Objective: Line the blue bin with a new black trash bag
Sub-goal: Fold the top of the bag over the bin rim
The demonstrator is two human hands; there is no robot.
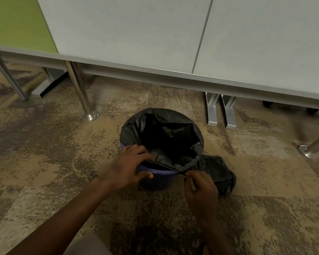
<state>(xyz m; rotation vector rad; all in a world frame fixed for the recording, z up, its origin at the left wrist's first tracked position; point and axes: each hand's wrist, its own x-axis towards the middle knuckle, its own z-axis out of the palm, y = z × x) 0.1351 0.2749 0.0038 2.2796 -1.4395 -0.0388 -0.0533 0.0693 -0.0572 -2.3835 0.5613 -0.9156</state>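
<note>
Both hands work the near rim of the bin (156, 178), which sits on the carpet (53, 162) just in front of the desk panel (136, 34). Left hand (131, 167) is closed on the bag (166, 137) edge at the near-left rim, thumb outside on the blue wall, fingers curled over the film. Right hand (201, 186) pinches a taut fold of bag at the near-right rim, fingers narrow and shut on it. Bag already covers the far and side rim; near rim is bare blue, so the cuff is not yet over there. Risks, as a guess: film is stretched tight between the hands, so a hard pull could tear it or pop the far side off the rim; light bin may tip or slide toward the person with nothing bracing it. Second dark bag bundle (219, 173) lies on the floor touching the bin's right side, beside the right hand, and could snag or get dragged. Room: open carpet left and near; metal leg (81, 92) well apart at far left, grey feet (221, 113) near at far right, panel edge overhangs behind.
</note>
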